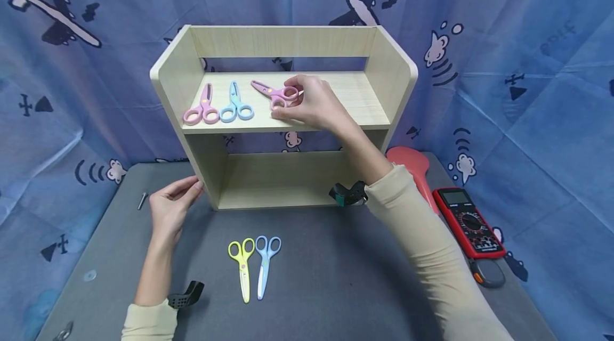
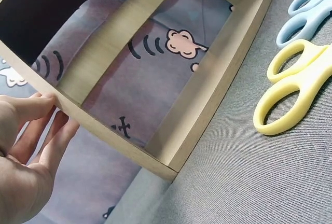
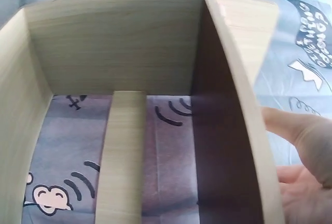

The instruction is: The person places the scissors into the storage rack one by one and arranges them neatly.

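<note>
A two-tier wooden shelf [image 1: 283, 49] stands on the grey table. On its upper board, my right hand [image 1: 316, 102] pinches pink scissors [image 1: 265, 89] by the handle loops, blades pointing to the back left. Another pair of pink scissors [image 1: 205, 101] and light blue scissors [image 1: 234, 97] lie to the left on that board. With its fingertips and thumb, my left hand [image 1: 169, 208] holds the front edge of the left side panel [image 2: 111, 136]. In the right wrist view the upper board hides the pink scissors; part of the right hand [image 3: 306, 151] shows.
Yellow scissors [image 1: 243, 272] and blue scissors [image 1: 263, 272] lie on the table before the shelf, handles toward it. To the right are a red paddle-shaped thing [image 1: 408, 160], a red multimeter [image 1: 469, 224] and a grey tape-measure-like object [image 1: 487, 273]. A small bolt [image 1: 142, 201] lies left.
</note>
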